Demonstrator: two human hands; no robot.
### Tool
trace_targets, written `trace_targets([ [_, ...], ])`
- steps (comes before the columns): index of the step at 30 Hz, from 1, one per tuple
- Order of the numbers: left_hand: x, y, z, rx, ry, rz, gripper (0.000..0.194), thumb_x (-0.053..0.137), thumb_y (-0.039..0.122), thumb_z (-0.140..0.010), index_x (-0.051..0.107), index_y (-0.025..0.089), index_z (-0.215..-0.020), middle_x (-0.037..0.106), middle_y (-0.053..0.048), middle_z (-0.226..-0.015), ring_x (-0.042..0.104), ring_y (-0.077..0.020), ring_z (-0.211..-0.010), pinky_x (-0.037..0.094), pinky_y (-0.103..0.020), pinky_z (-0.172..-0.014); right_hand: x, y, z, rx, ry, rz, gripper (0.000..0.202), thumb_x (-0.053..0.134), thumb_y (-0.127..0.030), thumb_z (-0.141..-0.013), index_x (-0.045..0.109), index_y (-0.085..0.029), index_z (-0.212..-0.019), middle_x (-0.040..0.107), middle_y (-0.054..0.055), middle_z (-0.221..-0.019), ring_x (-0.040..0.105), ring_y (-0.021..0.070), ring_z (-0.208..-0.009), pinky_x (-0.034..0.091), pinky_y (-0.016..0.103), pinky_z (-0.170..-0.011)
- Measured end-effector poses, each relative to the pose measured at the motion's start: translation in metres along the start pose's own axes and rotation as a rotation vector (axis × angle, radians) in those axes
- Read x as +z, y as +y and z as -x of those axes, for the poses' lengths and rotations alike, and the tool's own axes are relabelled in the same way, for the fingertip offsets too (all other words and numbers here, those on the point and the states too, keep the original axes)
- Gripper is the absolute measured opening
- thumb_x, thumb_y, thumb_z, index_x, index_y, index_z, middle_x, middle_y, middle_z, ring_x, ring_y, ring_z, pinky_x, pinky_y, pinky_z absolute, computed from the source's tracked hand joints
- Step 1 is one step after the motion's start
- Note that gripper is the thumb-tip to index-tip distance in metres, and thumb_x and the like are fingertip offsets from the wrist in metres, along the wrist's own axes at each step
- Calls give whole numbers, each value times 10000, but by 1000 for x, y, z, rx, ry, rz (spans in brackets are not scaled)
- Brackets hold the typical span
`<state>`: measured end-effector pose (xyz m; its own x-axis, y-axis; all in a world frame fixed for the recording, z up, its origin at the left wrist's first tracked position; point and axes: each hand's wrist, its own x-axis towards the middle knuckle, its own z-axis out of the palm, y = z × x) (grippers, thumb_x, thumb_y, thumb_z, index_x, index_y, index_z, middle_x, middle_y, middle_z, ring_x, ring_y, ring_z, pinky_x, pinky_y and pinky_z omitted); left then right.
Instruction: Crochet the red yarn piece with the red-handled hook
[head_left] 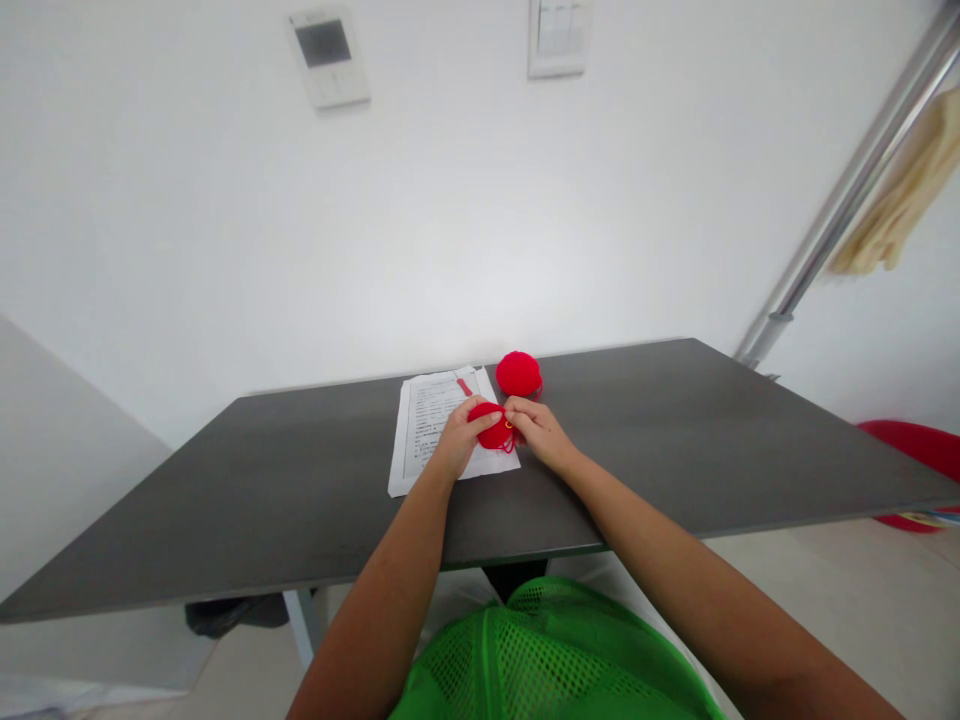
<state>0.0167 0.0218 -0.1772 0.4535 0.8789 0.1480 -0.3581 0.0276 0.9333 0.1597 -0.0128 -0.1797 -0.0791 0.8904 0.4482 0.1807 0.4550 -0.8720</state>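
Note:
A small rounded red crochet piece [491, 432] is held over the printed sheets, near the middle of the table. My left hand [459, 437] grips its left side, thumb on top. At its right edge, the fingers of my right hand [538, 430] are pinched together beside a small yellow ring [509, 424]. Loops of red yarn [507, 447] hang below the piece. Just behind my hands sits a ball of red yarn [518, 373]. A slim tool with a red handle [464, 386], which looks like a crochet hook, lies on the sheets. The tips of my right fingers are partly hidden.
White printed sheets [416, 430] lie on the dark grey table [675, 430], which stands against a white wall. A metal pole [847, 190] and cream gloves [911, 195] are at the right. A red basin-like container [911, 450] stands beyond the table's right end.

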Motion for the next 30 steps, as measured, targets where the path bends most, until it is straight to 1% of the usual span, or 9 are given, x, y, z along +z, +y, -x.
trace_targets([
  [5, -1, -1, -1, -2, -3, -11, 255, 771, 257, -614, 549, 153, -687, 556, 41, -626, 502, -89, -595, 386, -225, -620, 0, 2, 1, -2, -8, 5, 133, 425, -220, -779, 456, -204, -651, 437, -47, -571, 423, 111, -531, 333, 230, -526],
  [11, -2, -2, -1, 2, -5, -36, 252, 773, 268, -615, 560, 155, -688, 563, 39, -635, 508, -93, -606, 389, -227, -632, 0, 2, 1, -13, -8, 27, 167, 429, -245, -811, 454, -204, -650, 437, -43, -570, 428, 113, -540, 332, 228, -523],
  [15, -3, -3, -2, 6, -2, -45, 251, 776, 272, -613, 567, 154, -687, 565, 37, -637, 511, -95, -611, 394, -229, -637, 0, 4, 0, -18, 6, 35, 162, 431, -230, -797, 452, -205, -638, 433, -42, -570, 418, 112, -537, 322, 228, -515],
  [19, -1, -3, -2, -6, 8, -8, 246, 776, 271, -613, 580, 153, -701, 589, 29, -641, 522, -98, -608, 397, -231, -629, 0, 3, 0, -28, 28, 36, 162, 428, -231, -795, 452, -205, -637, 424, -42, -574, 409, 109, -532, 316, 227, -513],
  [24, 2, 0, -1, -4, 24, 50, 241, 776, 243, -601, 569, 153, -686, 592, 34, -612, 525, -93, -583, 396, -223, -607, 0, 2, 0, -46, 23, 42, 163, 427, -235, -799, 447, -206, -640, 415, -42, -570, 406, 111, -532, 319, 232, -519],
  [30, 3, 2, 1, 1, 45, 25, 261, 781, 251, -578, 553, 158, -665, 574, 42, -588, 514, -90, -556, 392, -216, -576, 0, 0, 1, -41, 2, 66, 164, 431, -243, -811, 447, -208, -651, 410, -48, -559, 396, 111, -526, 316, 234, -524],
])
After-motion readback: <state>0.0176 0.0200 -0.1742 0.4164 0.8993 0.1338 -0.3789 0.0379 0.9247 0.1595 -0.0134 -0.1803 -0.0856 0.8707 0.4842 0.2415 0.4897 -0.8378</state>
